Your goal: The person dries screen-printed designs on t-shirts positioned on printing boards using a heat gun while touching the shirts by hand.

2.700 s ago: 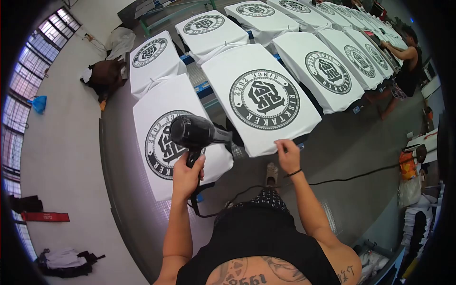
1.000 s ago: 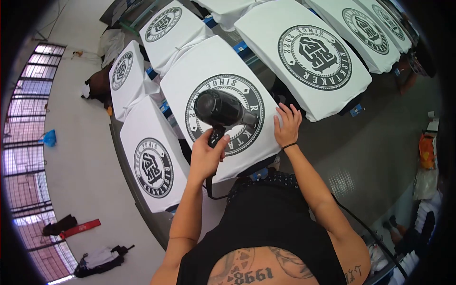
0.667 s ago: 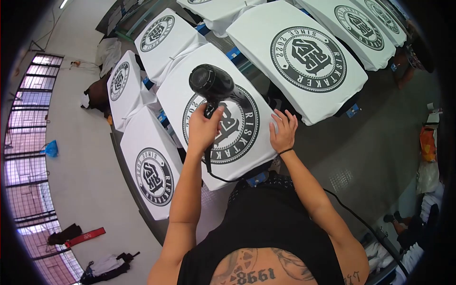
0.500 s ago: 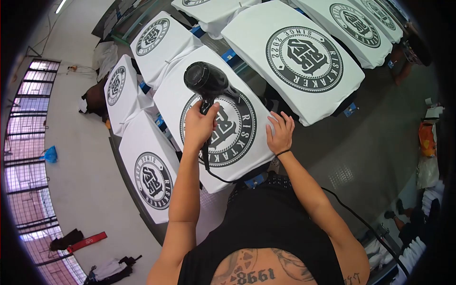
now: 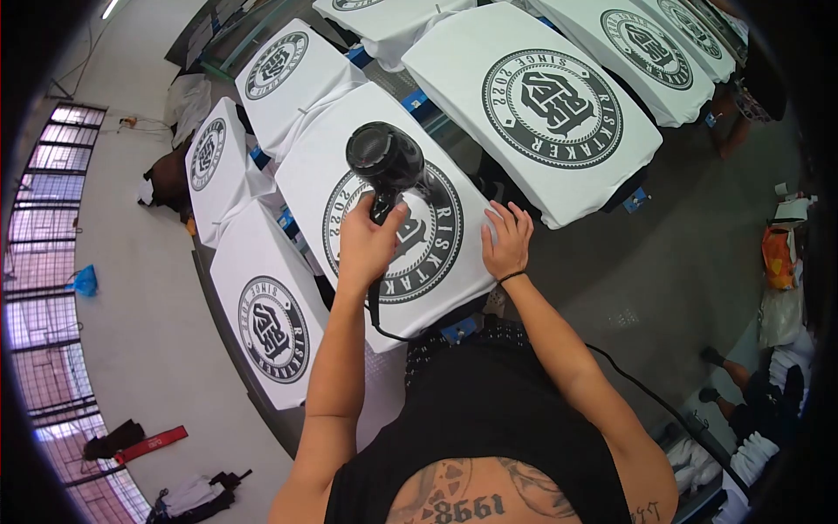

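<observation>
My left hand (image 5: pixel 370 240) is wrapped round the handle of a black hair dryer (image 5: pixel 385 155). The dryer hovers over a white T-shirt (image 5: pixel 327 144) with a round black RISKTAKER print, its body covering part of that print. From the handle a black cord drops past the shirt's near edge. Fingers spread, my right hand (image 5: pixel 507 238) lies on the right edge of the same shirt and holds nothing. The shirt is stretched over a flat board.
More printed white shirts on boards stand around, such as one at the right (image 5: pixel 552 109) and one at the lower left (image 5: pixel 271 327). Blue brackets (image 5: pixel 635 200) show at the board ends. Another person's legs (image 5: pixel 733 384) appear at the lower right. A black cable (image 5: pixel 650 393) runs beside me.
The hair dryer has shifted slightly right and down and is turned a little, with my left hand still round its handle. My right hand stays on the shirt's edge.
</observation>
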Motion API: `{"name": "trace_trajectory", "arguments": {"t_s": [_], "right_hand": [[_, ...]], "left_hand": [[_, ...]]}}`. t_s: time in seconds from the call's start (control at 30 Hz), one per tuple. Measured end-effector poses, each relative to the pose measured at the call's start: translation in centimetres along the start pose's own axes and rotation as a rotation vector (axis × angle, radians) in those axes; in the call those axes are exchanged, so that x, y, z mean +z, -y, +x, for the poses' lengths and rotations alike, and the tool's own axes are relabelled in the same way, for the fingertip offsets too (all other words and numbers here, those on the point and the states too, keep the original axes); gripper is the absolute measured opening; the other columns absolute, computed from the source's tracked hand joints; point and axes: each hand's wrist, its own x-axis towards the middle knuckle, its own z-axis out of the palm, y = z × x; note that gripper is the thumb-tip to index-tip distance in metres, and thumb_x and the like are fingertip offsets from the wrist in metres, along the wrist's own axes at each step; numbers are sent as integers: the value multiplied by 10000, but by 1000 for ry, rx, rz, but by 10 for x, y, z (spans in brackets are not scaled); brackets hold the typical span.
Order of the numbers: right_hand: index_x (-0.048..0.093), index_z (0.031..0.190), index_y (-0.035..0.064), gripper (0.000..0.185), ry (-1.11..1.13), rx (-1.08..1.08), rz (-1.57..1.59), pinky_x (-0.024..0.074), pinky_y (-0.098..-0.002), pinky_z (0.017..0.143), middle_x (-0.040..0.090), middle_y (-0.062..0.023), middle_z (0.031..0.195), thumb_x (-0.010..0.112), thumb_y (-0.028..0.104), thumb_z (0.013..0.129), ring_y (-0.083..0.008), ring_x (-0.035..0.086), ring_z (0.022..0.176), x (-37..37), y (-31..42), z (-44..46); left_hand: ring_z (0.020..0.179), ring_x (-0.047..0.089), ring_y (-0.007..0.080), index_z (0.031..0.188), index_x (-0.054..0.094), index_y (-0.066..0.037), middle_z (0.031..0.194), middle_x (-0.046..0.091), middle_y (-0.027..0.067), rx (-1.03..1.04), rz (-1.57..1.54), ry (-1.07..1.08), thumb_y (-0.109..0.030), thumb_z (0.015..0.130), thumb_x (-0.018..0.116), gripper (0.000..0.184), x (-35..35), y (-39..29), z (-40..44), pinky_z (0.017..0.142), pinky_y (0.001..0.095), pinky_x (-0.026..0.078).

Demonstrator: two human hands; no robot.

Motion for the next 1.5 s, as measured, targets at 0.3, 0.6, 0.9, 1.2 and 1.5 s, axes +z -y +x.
{"name": "trace_trajectory", "arguments": {"t_s": [0.3, 0.6, 0.9, 1.2, 1.5], "right_hand": [[668, 1246, 95, 325, -28, 13, 44, 254, -525, 1156, 582, -36, 1393, 605, 233, 958, -329, 413, 1356, -5, -5, 0], [650, 1289, 92, 349, 154, -136, 24, 269, -479, 1152, 578, -35, 1421, 607, 183, 955, -334, 417, 1359, -32, 0, -8], [626, 1311, 75, 372, 278, -262, -6, 234, -545, 1160, 548, -27, 1445, 600, 215, 967, -355, 396, 1363, -1, 10, 8], [525, 1439, 80, 527, 396, -365, -137, 163, -614, 1184, 427, -11, 1576, 590, 332, 981, -391, 298, 1436, 31, 15, 29], [347, 1570, 86, 735, 527, -255, -281, 46, -708, 1169, 282, -27, 1663, 535, 498, 991, -420, 136, 1520, 46, 33, 33]], "left_hand": [[509, 590, 95, 1159, 641, 68, 603, 610, 26, -21, 116, 20, -276, 932, 728, 422, -3, 2, -53, 505, 255, 478], [525, 586, 86, 1317, 585, 99, 653, 640, 39, -157, 13, 19, -291, 909, 755, 590, -26, 35, -115, 521, 261, 481], [522, 563, 68, 1237, 619, 82, 655, 621, 25, -245, -93, -124, -264, 907, 768, 501, -55, 65, -159, 482, 238, 445], [493, 553, 81, 1098, 644, 52, 609, 598, 16, -266, -73, -341, -246, 924, 745, 359, -96, 89, -181, 479, 248, 446], [477, 550, 98, 961, 635, 23, 577, 585, 20, -171, -204, -474, -244, 941, 724, 282, -144, 119, -109, 461, 262, 445]]}}
